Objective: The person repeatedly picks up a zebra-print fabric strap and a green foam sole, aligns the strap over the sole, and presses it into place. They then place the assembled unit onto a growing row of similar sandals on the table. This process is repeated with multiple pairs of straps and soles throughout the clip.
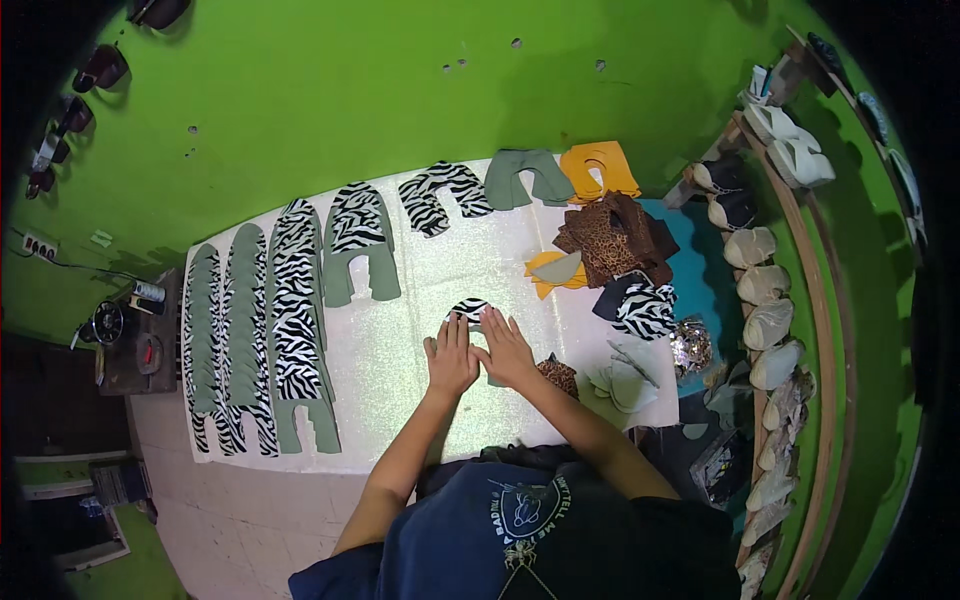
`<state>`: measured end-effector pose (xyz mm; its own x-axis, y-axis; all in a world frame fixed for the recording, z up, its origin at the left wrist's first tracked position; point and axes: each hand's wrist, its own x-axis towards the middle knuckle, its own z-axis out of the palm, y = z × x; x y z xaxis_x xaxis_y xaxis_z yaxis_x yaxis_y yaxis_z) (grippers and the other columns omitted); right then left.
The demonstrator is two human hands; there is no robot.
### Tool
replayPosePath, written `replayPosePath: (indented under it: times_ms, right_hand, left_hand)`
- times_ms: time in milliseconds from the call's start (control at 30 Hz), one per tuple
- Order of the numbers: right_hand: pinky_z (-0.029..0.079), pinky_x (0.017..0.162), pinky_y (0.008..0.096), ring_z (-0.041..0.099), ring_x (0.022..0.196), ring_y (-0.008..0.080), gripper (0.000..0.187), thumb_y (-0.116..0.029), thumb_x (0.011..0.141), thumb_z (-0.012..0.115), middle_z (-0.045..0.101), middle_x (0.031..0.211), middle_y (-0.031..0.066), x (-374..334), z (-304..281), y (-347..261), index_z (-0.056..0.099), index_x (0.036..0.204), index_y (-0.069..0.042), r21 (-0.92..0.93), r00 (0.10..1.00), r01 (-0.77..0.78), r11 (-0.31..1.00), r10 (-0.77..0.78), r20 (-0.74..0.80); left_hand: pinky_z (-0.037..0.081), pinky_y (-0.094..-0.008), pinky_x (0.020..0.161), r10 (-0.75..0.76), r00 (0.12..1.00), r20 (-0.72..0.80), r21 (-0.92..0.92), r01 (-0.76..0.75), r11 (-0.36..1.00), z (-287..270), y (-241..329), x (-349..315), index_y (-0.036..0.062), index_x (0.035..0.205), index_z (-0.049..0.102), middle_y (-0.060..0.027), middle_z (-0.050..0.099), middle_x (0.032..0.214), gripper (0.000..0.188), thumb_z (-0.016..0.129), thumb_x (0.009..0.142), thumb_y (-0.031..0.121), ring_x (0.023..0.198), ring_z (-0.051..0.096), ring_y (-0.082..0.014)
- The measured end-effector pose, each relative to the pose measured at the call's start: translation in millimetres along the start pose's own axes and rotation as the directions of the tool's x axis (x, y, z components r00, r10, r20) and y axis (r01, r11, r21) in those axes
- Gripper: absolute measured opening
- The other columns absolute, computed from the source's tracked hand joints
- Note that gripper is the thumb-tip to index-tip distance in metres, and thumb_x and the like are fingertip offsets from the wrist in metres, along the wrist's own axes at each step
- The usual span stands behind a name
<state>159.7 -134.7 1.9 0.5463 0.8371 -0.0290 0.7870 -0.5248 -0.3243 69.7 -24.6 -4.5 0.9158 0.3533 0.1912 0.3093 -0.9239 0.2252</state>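
Note:
Both hands lie flat, side by side, on a small curved zebra-print piece (469, 306) on the pale shiny table (400, 420). My left hand (453, 359) has its fingers stretched forward over the piece. Beside it, my right hand (507, 350) also has straight fingers, and its thumb points toward the left hand. Neither hand grips anything. Most of the piece is hidden under them; a bit of grey-green material (494, 380) shows below the right hand. Close to the right wrist lies a leopard-print piece (559, 375).
Overlapping rows of zebra and green pieces (296, 340) line the left. Zebra (460, 182), green (527, 165) and orange arches (617, 165) lie along the far edge. Leopard-print pieces (612, 240) pile at right, near grey-green cutouts (625, 388). A wooden rack (812, 300) holds shoe forms.

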Motion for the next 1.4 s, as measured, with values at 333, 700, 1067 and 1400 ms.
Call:
replayPosePath:
  times_ms: [333,700,1067,1400]
  right_hand:
    - [0.007,0.110,0.0412,0.014,0.136,0.0290,0.066,-0.045,0.092,0.028,0.019,0.144,0.0198,12.7,-17.3,-22.1,0.024,0.137,0.004,-0.110,0.993,-0.082,0.991,0.090,0.075]
    - [0.005,0.108,0.0498,0.015,0.136,0.0205,0.066,-0.048,0.090,0.029,0.019,0.147,0.0110,6.3,9.6,-12.3,0.026,0.139,-0.003,-0.143,0.993,-0.063,0.988,0.049,-0.105]
    - [0.001,0.105,0.0563,0.013,0.137,0.0213,0.068,-0.050,0.090,0.027,0.014,0.148,0.0109,1.8,11.2,-16.4,0.022,0.140,-0.003,-0.138,0.986,-0.108,0.985,0.088,-0.140]
    - [0.000,0.103,0.0590,0.012,0.137,0.0229,0.067,-0.047,0.091,0.028,0.014,0.148,0.0132,-16.5,12.4,-16.4,0.021,0.139,-0.001,-0.104,0.989,-0.088,0.991,0.075,-0.126]
  left_hand:
    - [0.008,-0.0556,0.104,0.129,0.989,0.075,-0.235,-0.108,0.966,9.5,-12.9,20.7,0.0040,0.137,0.029,-0.0157,0.022,0.145,0.058,0.038,0.086,0.031,0.135,0.019,-0.0273]
    - [-0.001,-0.0552,0.104,0.095,0.994,0.057,-0.165,-0.085,0.983,9.5,-10.4,17.0,0.0040,0.140,0.022,-0.0128,0.020,0.147,0.061,0.036,0.086,0.030,0.136,0.019,-0.0240]
    - [0.000,-0.0583,0.104,0.010,0.997,0.071,-0.144,0.000,0.990,-1.5,-14.3,1.5,0.0002,0.138,0.023,-0.0150,0.020,0.146,0.064,0.038,0.082,0.026,0.135,0.020,-0.0255]
    - [-0.002,-0.0567,0.105,-0.028,0.993,0.113,-0.145,0.044,0.988,2.6,-9.3,4.3,-0.0022,0.138,0.021,-0.0169,0.017,0.146,0.062,0.037,0.087,0.029,0.136,0.017,-0.0278]
